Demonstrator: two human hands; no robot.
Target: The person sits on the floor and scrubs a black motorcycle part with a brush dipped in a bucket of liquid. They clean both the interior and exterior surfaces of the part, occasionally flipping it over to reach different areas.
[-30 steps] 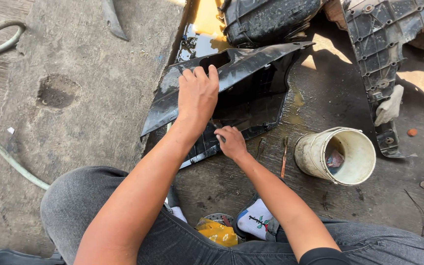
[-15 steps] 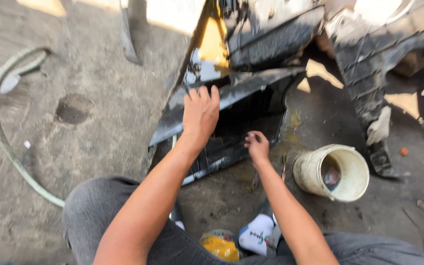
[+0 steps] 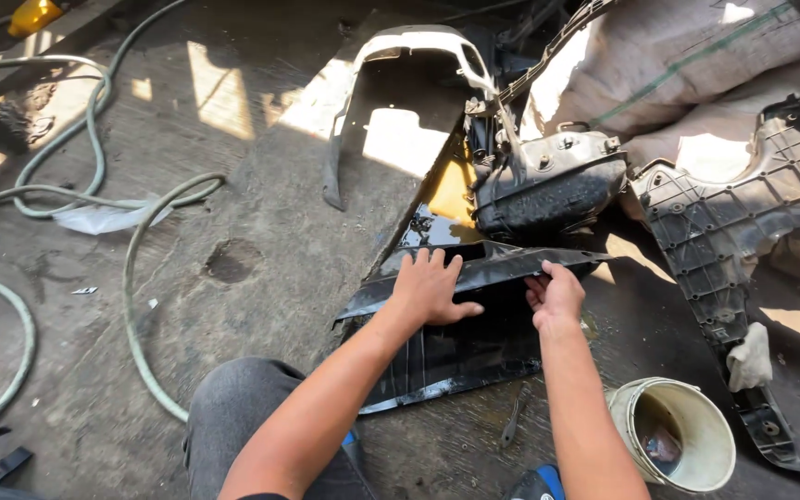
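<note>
A glossy black plastic body panel lies on the concrete floor in front of me. My left hand rests flat on the panel's upper ridge, fingers spread. My right hand grips the same ridge a little to the right, fingers curled over its edge. Behind the panel stand a yellow-and-black fairing piece and a dark headlight housing.
A white bucket lies tipped at my lower right, a small tool beside it. A long ribbed black panel with a rag lies right. Green hoses curl on the left. Sacks are piled behind.
The view tilted up and back, showing more floor and parts. My right hand rose from the panel's lower edge to grip its upper ridge. My left hand stayed on the ridge.
</note>
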